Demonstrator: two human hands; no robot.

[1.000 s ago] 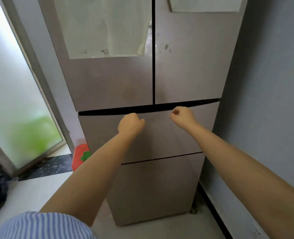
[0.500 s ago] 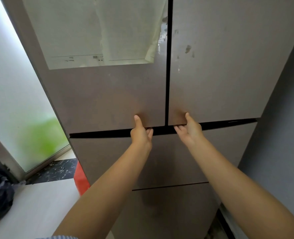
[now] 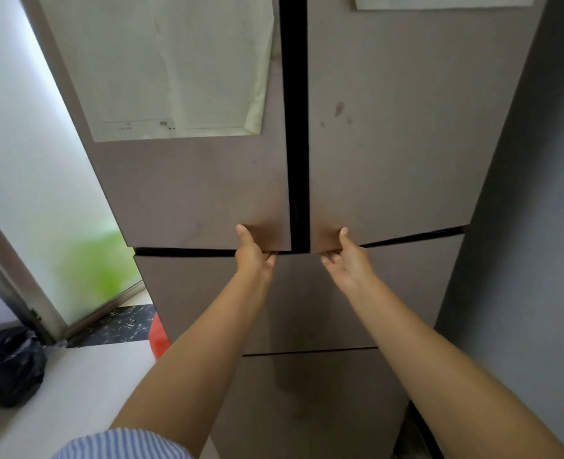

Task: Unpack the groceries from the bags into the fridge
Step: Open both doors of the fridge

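Note:
A tall brown-grey fridge fills the view, with two upper doors and two drawers below. My left hand [image 3: 253, 251] grips the bottom edge of the left upper door [image 3: 191, 190], thumb on its face and fingers hooked underneath. My right hand [image 3: 348, 256] holds the bottom edge of the right upper door [image 3: 393, 160] the same way. Both doors stand slightly ajar, with a wide dark gap [image 3: 294, 127] between them. The inside of the fridge is hidden. A black bag [image 3: 7, 366] lies on the floor at the far left.
A grey wall [image 3: 539, 226] runs close along the fridge's right side. A frosted glass door [image 3: 25, 160] with a metal frame stands at the left. Something red [image 3: 159, 337] sits on the floor beside the fridge. Pale film covers part of the left door.
My hands rose from the upper drawer front to the bottom edges of the two upper doors and gripped them. The doors have swung out a little and the gap between them has widened.

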